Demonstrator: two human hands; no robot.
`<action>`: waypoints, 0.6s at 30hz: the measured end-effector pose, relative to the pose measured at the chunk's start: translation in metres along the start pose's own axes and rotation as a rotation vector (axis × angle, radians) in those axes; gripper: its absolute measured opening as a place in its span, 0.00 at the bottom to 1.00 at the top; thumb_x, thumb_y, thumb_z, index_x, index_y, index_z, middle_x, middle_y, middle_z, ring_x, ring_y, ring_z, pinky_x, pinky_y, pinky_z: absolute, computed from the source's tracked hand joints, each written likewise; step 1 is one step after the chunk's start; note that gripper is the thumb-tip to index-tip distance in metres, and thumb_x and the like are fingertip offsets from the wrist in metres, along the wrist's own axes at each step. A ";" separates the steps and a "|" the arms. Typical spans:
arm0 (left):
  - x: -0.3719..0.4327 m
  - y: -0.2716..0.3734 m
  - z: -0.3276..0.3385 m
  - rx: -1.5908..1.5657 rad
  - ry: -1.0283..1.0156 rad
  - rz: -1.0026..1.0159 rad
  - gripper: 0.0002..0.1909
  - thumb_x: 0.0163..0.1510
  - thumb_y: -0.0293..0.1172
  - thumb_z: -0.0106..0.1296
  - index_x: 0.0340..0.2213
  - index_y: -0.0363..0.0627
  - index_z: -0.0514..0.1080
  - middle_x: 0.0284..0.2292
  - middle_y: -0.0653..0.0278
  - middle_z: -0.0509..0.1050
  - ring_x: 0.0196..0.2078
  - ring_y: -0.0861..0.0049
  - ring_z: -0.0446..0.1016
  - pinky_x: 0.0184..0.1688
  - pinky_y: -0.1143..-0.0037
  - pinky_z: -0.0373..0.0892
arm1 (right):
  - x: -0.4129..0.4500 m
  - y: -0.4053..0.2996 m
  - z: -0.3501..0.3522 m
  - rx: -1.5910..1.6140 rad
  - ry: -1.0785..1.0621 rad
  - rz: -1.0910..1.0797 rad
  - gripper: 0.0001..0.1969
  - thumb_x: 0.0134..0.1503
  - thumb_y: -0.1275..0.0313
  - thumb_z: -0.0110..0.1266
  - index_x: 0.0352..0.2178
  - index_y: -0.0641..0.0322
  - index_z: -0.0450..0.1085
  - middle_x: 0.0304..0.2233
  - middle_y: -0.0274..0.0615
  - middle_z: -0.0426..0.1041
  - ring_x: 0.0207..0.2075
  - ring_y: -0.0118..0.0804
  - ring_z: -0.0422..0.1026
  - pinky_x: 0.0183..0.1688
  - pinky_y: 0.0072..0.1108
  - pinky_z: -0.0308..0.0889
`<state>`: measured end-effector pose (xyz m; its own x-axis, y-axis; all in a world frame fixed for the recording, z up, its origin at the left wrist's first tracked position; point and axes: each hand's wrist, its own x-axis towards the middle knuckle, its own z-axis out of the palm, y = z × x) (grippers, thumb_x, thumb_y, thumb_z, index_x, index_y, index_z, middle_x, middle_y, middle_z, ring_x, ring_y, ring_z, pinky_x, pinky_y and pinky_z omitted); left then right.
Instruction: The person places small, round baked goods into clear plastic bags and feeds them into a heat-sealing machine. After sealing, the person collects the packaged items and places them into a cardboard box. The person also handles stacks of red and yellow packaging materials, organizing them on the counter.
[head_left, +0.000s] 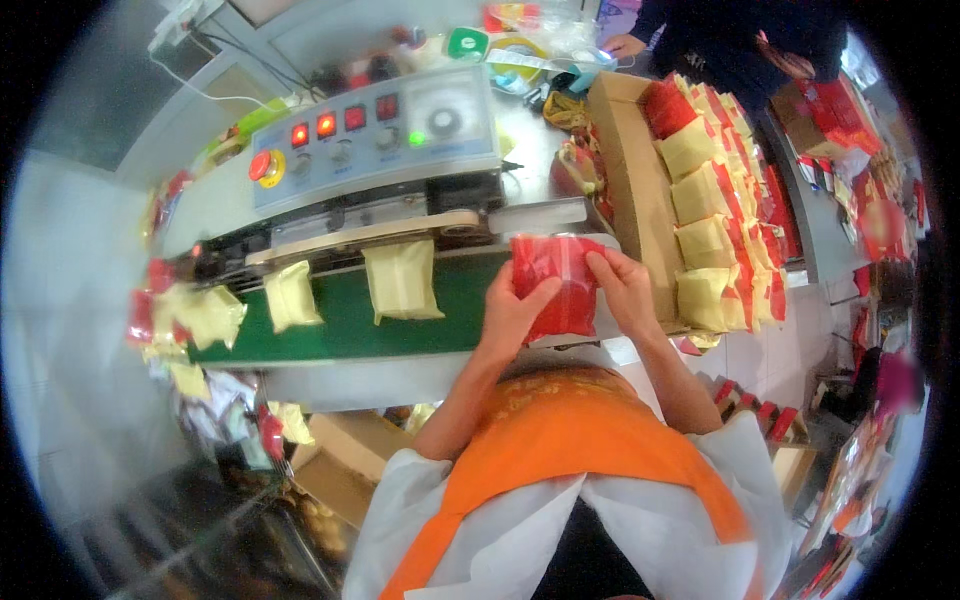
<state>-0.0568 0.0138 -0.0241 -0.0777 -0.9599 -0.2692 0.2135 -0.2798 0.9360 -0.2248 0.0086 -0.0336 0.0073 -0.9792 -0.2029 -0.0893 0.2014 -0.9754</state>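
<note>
A red plastic packet (559, 300) is held between my two hands at the right end of the band sealer's green conveyor belt (341, 319). My left hand (511, 307) grips its left edge, thumb across the front. The fingers of my right hand (621, 281) pinch its upper right corner. Farther left, a pale yellow packet (403, 281) and a smaller-looking yellow packet (292, 296) hang with their top edges at the sealing band (360, 234). More yellow packets (214, 315) lie bunched at the belt's left end.
To my right stands a cardboard box (637, 180) with rows of yellow and red packets (701, 199). The sealer's control panel (375, 139) has lit red switches. An open carton (349, 457) sits below the belt. Another person's hand (624, 45) is at the far side, beyond the table.
</note>
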 end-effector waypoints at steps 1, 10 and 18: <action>0.005 -0.004 -0.004 -0.055 0.034 -0.045 0.18 0.43 0.30 0.55 0.36 0.37 0.65 0.31 0.64 0.70 0.31 0.83 0.68 0.35 0.82 0.65 | 0.007 0.006 0.002 -0.071 0.031 0.015 0.12 0.53 0.69 0.45 0.37 0.65 0.66 0.29 0.30 0.69 0.28 0.19 0.65 0.31 0.12 0.60; 0.037 -0.024 -0.038 -0.194 0.213 -0.203 0.16 0.43 0.33 0.55 0.33 0.35 0.67 0.31 0.63 0.71 0.31 0.82 0.69 0.34 0.82 0.65 | 0.045 0.012 0.047 0.394 0.021 0.254 0.13 0.54 0.66 0.42 0.28 0.65 0.68 0.23 0.29 0.67 0.24 0.20 0.62 0.27 0.14 0.58; 0.038 -0.015 -0.057 -0.154 0.237 -0.216 0.17 0.43 0.33 0.55 0.34 0.35 0.67 0.32 0.62 0.71 0.32 0.79 0.69 0.35 0.79 0.65 | 0.052 0.019 0.056 0.405 -0.055 0.315 0.12 0.54 0.67 0.41 0.28 0.66 0.67 0.25 0.33 0.69 0.26 0.22 0.66 0.29 0.15 0.62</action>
<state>-0.0072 -0.0197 -0.0614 0.0875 -0.8502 -0.5192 0.3627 -0.4582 0.8115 -0.1706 -0.0369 -0.0678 0.0954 -0.8690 -0.4855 0.2975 0.4903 -0.8192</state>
